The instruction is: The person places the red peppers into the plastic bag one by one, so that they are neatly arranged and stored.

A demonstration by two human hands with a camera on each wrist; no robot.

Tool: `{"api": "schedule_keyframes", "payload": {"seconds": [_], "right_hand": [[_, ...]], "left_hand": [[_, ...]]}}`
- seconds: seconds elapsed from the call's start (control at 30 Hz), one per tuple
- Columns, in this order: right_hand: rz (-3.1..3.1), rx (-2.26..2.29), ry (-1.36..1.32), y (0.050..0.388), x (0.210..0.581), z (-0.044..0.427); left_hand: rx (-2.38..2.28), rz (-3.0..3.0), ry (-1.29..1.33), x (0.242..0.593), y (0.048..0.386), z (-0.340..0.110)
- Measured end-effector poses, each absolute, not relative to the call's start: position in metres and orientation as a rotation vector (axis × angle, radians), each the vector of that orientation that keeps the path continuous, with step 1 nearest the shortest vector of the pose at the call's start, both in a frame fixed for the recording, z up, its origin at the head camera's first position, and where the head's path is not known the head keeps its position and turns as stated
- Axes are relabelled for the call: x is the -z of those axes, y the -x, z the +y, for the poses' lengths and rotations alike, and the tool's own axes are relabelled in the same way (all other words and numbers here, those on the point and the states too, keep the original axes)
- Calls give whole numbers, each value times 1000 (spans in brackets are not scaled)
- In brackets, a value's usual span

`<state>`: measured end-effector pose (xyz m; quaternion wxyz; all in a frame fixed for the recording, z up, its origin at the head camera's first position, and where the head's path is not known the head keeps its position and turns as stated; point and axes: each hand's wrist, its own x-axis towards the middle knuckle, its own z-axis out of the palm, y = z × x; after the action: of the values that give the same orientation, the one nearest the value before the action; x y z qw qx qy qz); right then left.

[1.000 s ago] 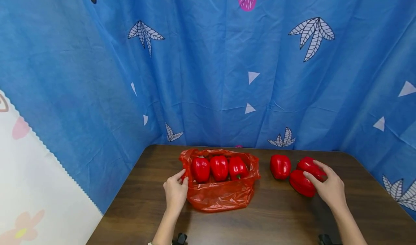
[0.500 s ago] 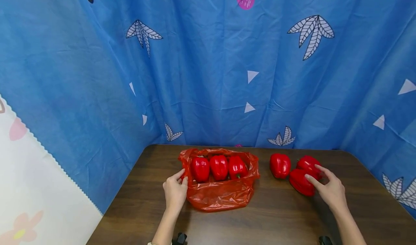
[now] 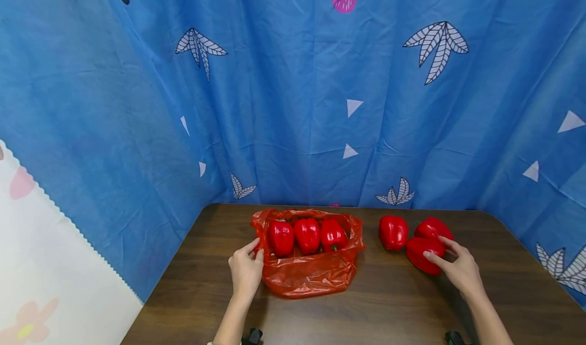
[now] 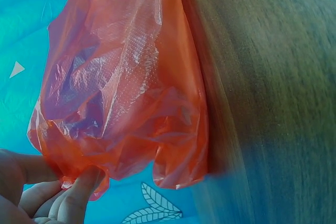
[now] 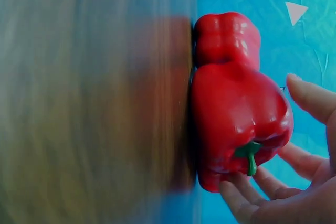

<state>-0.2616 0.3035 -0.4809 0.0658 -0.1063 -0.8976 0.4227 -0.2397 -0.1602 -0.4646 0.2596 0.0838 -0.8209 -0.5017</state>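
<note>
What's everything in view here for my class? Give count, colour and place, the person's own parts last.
Table: one, brown, lower middle
Leaf-print cloth: count unclear, blue, behind the table
Pale cloth: one, white and pink, far left
Plastic bag: one, red, on the table
Bagged peppers: three visible, red, in the bag
Loose peppers: three, red, right of the bag
Black pieces: two, black, bottom edge
Left grip: one, bare, pinching the bag
Right grip: one, bare, by the loose peppers

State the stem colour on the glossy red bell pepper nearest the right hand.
Green stem, clearest in the right wrist view.
</note>
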Motion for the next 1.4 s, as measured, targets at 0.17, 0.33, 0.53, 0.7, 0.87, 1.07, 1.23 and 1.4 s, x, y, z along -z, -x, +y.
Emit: {"api": "schedule_keyframes", "payload": {"seconds": [0.17, 0.33, 0.53, 0.7, 0.87, 1.07, 1.23, 1.4], "right_hand": [[-2761, -1362, 342, 267, 485, 305], [-2781, -1439, 375, 270, 487, 304], [-2755, -1477, 399, 271, 488, 303], [-2745, -1477, 411, 271, 489, 302], [-2751, -1490, 417, 271, 489, 303], [-2753, -1495, 417, 270, 488, 303], [-2732, -1512, 419, 268, 483, 301], [-2688, -1480, 373, 264, 472, 291]], "left_hand": [[1363, -2229, -232, 465, 240, -160], [1355, -2229, -218, 466, 240, -161], [1348, -2229, -208, 465, 240, -161], [1350, -2228, -203, 466, 240, -161], [1359, -2228, -205, 466, 240, -161], [1367, -2233, -211, 467, 240, -161], [1372, -2232, -208, 467, 239, -161], [1368, -2224, -201, 466, 240, -161]]}}
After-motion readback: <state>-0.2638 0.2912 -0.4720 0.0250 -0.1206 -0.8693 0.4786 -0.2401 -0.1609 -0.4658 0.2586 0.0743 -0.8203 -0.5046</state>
